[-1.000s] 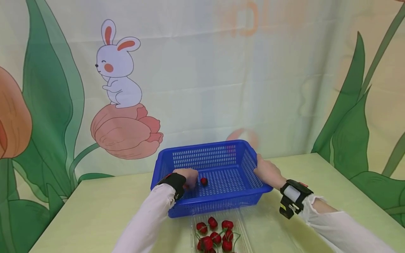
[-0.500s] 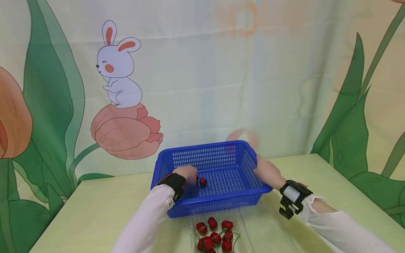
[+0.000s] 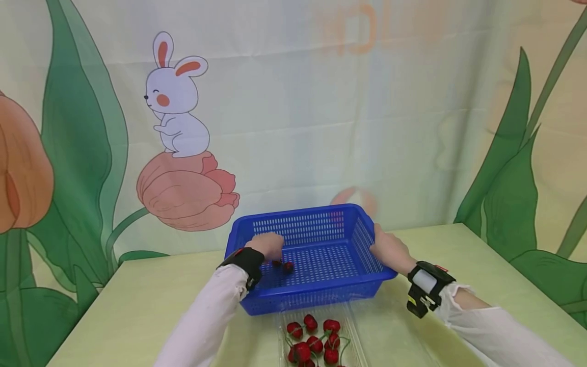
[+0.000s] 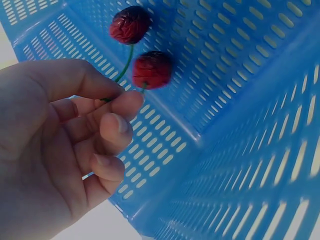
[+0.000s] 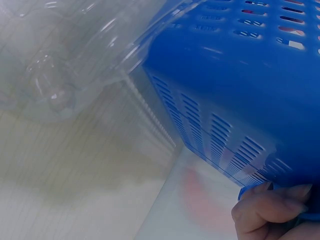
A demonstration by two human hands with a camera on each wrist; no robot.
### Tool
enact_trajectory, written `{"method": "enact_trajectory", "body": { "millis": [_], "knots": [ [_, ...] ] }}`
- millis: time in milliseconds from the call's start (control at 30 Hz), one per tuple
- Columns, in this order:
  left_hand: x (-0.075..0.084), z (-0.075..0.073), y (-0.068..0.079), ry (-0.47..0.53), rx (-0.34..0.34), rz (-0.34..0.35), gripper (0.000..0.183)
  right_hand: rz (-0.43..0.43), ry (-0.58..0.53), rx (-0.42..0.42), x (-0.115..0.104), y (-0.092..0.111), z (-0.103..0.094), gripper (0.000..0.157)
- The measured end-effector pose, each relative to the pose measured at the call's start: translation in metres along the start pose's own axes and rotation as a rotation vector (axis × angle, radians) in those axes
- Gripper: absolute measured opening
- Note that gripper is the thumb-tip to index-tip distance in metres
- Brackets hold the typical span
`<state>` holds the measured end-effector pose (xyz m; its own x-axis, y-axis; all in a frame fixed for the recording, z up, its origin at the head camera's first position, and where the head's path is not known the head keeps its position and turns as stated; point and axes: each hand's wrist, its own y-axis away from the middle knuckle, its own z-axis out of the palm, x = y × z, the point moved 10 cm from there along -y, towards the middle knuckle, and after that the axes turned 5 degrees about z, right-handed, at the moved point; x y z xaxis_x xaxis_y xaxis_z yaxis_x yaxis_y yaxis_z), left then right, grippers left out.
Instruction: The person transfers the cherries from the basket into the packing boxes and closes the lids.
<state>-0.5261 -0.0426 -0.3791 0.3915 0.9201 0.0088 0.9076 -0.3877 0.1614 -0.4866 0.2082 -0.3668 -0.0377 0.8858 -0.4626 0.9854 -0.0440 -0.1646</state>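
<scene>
My left hand (image 3: 268, 245) is inside the blue perforated plastic basket (image 3: 312, 289), near its left end. In the left wrist view its thumb and forefinger pinch a thin green stem. A dark red cherry (image 4: 130, 25) is at the end of that stem. Close by is a second cherry (image 4: 152, 69), whose short visible stem leads toward the same fingertips. Both fruits look dark on one side and wrinkled or blurred. At the basket's right end, my right hand (image 3: 393, 251) grips the rim; its fingers (image 5: 270, 207) curl over the edge in the right wrist view.
In front of the basket stands a clear plastic box (image 3: 359, 342) holding several red cherries (image 3: 315, 344) with green stems. Its transparent lid (image 5: 55, 65) shows beside the basket in the right wrist view. A printed cloth (image 3: 284, 117) hangs behind the pale table (image 3: 151, 306).
My left hand has shifted slightly left and up inside the basket. The visible cherry has moved left with it, and a second one now shows below the hand. My right hand keeps its grip.
</scene>
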Motion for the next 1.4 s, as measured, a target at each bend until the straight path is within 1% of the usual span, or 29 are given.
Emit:
{"method": "enact_trajectory", "body": {
  "millis": [133,233,367,467,567,700,867,1000,1100,1300,1400],
  "knots": [
    [0.000,-0.006,0.004,-0.015,0.011,0.002,0.009,-0.002,-0.003,-0.004,0.000,0.000,0.000,0.049],
    [0.000,-0.010,0.006,-0.008,0.025,0.008,0.010,-0.008,-0.012,-0.009,-0.002,0.000,-0.001,0.048],
    [-0.002,-0.017,0.009,0.020,0.044,0.006,0.008,-0.013,-0.021,-0.011,-0.003,-0.001,-0.002,0.047],
    [-0.001,-0.025,0.012,0.053,0.070,0.006,0.006,-0.005,-0.027,-0.014,-0.002,-0.002,-0.002,0.047],
    [0.003,-0.035,0.016,0.056,0.108,0.050,0.008,0.005,-0.029,-0.019,-0.001,-0.002,-0.001,0.047],
    [0.011,-0.049,0.021,0.042,0.151,0.112,0.006,0.003,-0.033,-0.024,0.000,-0.002,0.000,0.046],
    [0.018,-0.065,0.027,0.070,0.183,0.144,0.001,-0.007,-0.032,-0.019,-0.001,-0.001,-0.001,0.048],
    [0.024,-0.074,0.033,0.048,0.205,0.177,0.006,-0.005,-0.025,-0.013,-0.002,-0.001,-0.003,0.049],
    [0.027,-0.080,0.038,0.049,0.217,0.197,0.006,0.001,-0.019,-0.012,-0.001,-0.001,-0.003,0.048],
    [0.033,-0.090,0.052,0.103,0.237,0.227,0.003,0.002,-0.013,-0.009,-0.001,0.000,-0.001,0.047],
    [0.036,-0.095,0.059,0.102,0.260,0.241,0.003,-0.003,-0.011,-0.007,-0.002,0.001,-0.001,0.047]
  ]
}}
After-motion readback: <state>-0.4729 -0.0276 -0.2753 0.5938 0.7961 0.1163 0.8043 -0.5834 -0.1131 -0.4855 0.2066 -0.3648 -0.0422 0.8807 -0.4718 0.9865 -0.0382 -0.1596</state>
